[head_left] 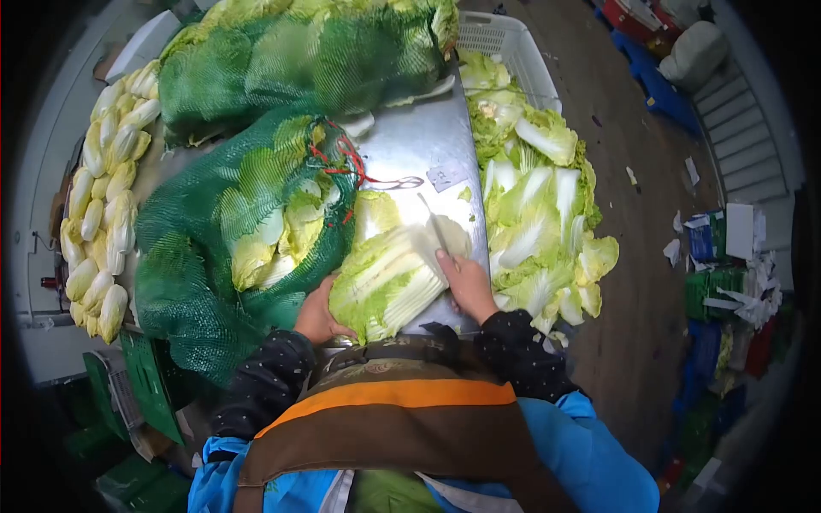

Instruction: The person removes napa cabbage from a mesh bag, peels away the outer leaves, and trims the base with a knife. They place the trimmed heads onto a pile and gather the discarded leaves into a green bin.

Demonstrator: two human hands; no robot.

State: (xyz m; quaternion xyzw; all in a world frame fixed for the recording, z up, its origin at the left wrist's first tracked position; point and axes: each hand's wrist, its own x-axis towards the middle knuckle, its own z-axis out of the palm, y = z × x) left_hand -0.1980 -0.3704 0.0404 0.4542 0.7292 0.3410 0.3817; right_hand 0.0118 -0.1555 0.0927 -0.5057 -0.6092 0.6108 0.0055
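A Chinese cabbage [380, 286] lies on the metal table [419, 145] in front of me, its pale base toward the right. My left hand [321, 315] is curled around its left end, thumb along the near side. At the base, my right hand [469, 286] grips a knife [436, 229]; the thin blade points away from me against the cut end, and the handle is hidden in the fingers. Left of the cabbage, an open green mesh bag [192, 248] holds more Chinese cabbages [256, 248]. Red string [349, 158] and scissors [402, 183] lie beyond.
A full mesh bag [333, 64] lies across the far table. Trimmed cabbages [107, 205] are stacked at left. Loose outer leaves [539, 205] pile along the table's right edge, beside a white crate [505, 43]. Green crates [150, 385] stand low at left; boxes [740, 231] at right.
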